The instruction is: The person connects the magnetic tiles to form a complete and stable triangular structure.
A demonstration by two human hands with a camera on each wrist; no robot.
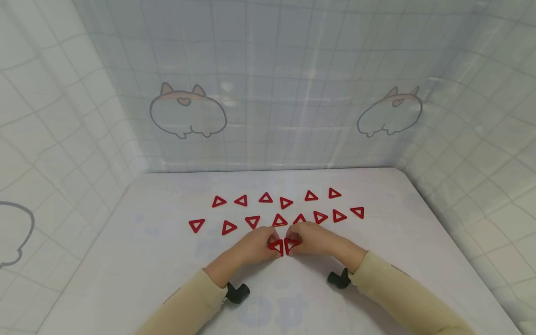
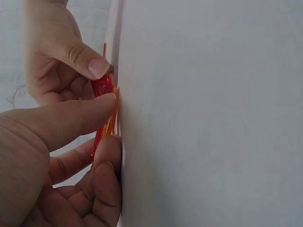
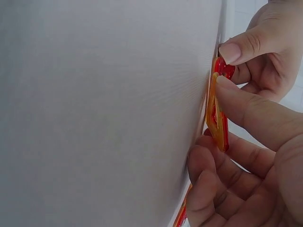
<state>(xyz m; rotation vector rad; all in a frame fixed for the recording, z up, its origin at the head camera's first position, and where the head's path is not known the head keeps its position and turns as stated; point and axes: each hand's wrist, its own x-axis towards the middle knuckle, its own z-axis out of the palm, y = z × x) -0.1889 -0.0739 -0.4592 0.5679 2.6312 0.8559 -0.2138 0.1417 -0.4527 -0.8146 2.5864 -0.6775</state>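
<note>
Near the middle of the table, my left hand (image 1: 256, 245) pinches a red triangle frame (image 1: 282, 248) between thumb and fingers. Facing it, my right hand (image 1: 314, 238) pinches a second red triangle frame (image 1: 286, 247). Both frames are tilted up with their straight sides close together, a narrow gap showing from above. In the left wrist view, the thumb (image 2: 87, 113) lies over an orange-looking edge, and the other hand's red piece (image 2: 103, 85) overlaps behind it. From the right wrist, the near triangle's edge (image 3: 211, 104) looks orange under the thumb (image 3: 251, 106).
Beyond the hands, similar red triangles lie in two loose rows, such as one at the far left (image 1: 197, 225) and one at the far right (image 1: 358, 212). The white table (image 1: 125, 260) meets grid-patterned sheets (image 1: 272, 93) at back and sides. Black wrist mounts (image 1: 237, 293) hang below the sleeves.
</note>
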